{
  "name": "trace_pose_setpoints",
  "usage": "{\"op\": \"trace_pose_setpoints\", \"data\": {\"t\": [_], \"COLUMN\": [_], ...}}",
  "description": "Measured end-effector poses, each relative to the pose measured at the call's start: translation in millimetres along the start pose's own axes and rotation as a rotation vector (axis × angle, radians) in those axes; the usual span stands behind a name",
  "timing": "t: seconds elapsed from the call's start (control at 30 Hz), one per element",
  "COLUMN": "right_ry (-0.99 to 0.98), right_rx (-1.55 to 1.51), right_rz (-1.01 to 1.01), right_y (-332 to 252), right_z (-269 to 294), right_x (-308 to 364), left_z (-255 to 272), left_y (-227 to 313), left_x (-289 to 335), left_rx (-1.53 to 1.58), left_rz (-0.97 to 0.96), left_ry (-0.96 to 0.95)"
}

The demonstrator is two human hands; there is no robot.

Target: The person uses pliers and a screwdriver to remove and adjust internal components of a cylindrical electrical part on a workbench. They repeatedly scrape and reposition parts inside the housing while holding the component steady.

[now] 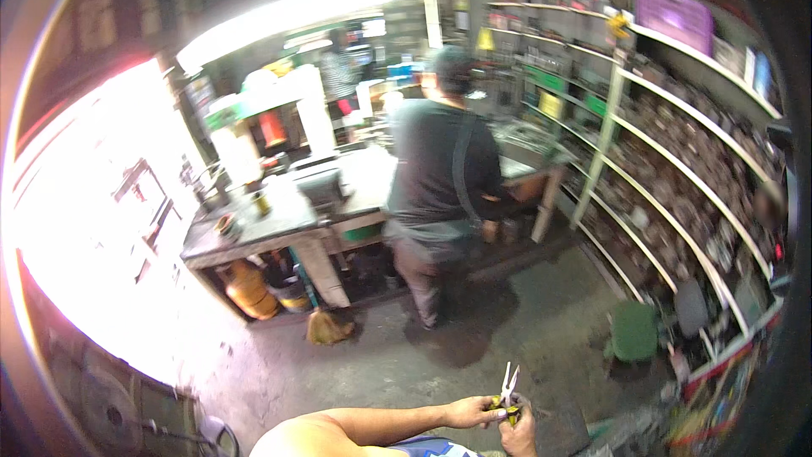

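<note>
A pair of pliers point(508, 384) with yellow and dark handles points upward near the bottom of the head view, its metal jaws spread apart. My left hand point(474, 411) reaches across from the left and has its fingers closed at one handle. Around the other handle, my right hand point(519, 435) is closed, just to the right and a little lower. Fine detail of the fingers is blurred.
Ahead, a person in dark clothes point(444, 169) stands at a long workbench point(245, 233). A broom point(328, 327) leans below it. Loaded shelves point(605, 152) line the right side, with a green stool point(633, 332) at their foot. Bright daylight enters at left.
</note>
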State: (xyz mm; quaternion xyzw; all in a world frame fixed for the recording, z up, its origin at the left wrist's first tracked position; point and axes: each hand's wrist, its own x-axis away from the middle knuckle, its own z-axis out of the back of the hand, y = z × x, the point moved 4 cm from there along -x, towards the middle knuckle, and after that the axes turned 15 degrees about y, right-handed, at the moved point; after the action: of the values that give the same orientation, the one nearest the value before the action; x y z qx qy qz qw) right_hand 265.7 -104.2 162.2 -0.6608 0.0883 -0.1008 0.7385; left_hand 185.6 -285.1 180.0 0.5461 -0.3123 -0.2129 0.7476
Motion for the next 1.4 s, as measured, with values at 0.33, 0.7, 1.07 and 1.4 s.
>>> {"op": "trace_pose_setpoints", "data": {"t": [0.33, 0.7, 1.07, 1.4], "right_ry": [-0.407, -0.639, -0.881, -0.551], "right_rx": [0.623, 1.015, 0.634, 0.341], "right_rz": [0.047, 0.0, 0.258, 0.201], "right_y": [-17, 59, -57, -144], "right_z": [-327, -508, -951, -1200], "right_x": [-7, -110, -113, -150], "left_z": [220, 279, 439, 735], "left_y": [-92, -265, -304, -369], "left_x": [269, 533, 662, 705], "left_rx": [-0.178, -0.054, 0.095, -0.04], "left_rz": [0.122, 0.837, 1.149, 0.785], "left_ry": [0.56, 1.342, 1.553, 1.62]}}
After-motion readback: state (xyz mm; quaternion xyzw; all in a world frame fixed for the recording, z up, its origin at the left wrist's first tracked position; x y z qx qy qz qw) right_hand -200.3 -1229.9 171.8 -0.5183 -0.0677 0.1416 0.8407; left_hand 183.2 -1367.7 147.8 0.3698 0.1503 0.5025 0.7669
